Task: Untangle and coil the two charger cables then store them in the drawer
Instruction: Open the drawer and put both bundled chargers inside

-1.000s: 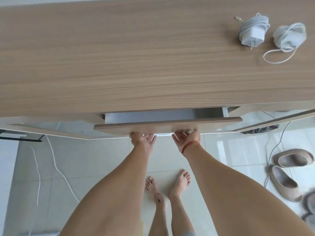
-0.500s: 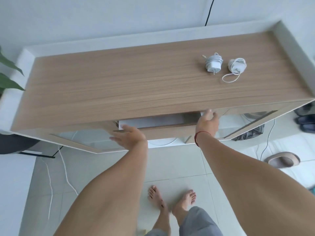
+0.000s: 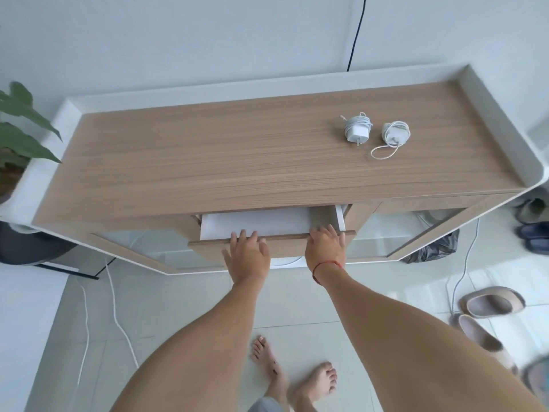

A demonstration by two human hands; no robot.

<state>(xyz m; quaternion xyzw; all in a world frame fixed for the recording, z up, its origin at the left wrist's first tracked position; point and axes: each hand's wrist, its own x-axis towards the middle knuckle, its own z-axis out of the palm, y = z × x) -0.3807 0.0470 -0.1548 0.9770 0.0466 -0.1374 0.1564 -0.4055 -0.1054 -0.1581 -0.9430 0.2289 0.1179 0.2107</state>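
A wood-topped bench (image 3: 208, 162) with a raised white rim stands against a pale wall, and its middle drawer (image 3: 285, 244) is pulled partway out, showing a bare white bottom inside. The left hand (image 3: 248, 252) lies palm down on the wooden drawer front, its fingers spread and nearly straight, the tips reaching over the top edge. The right hand (image 3: 325, 245) lies the same way just to the right, near the drawer's right end, its fingers draped over the edge; neither hand holds anything. A red string bracelet (image 3: 323, 267) circles the right wrist. Both task items sit on the far right part of the bench top, well apart from the drawer: the left charger cable (image 3: 356, 130) is wound tightly round its white plug, and just beside it the right charger cable (image 3: 396, 133) is wound too, with one loose loop trailing toward the near side. A green plant (image 3: 20, 129) shows at the far left edge, above a dark pot (image 3: 29, 245). A black wire (image 3: 356, 31) runs down the wall behind the bench. On the tiled floor are two bare feet (image 3: 267, 358), white cords (image 3: 118, 307) at the left, a black bag (image 3: 430, 248) under the bench, and beige slippers (image 3: 490, 301) at the right.
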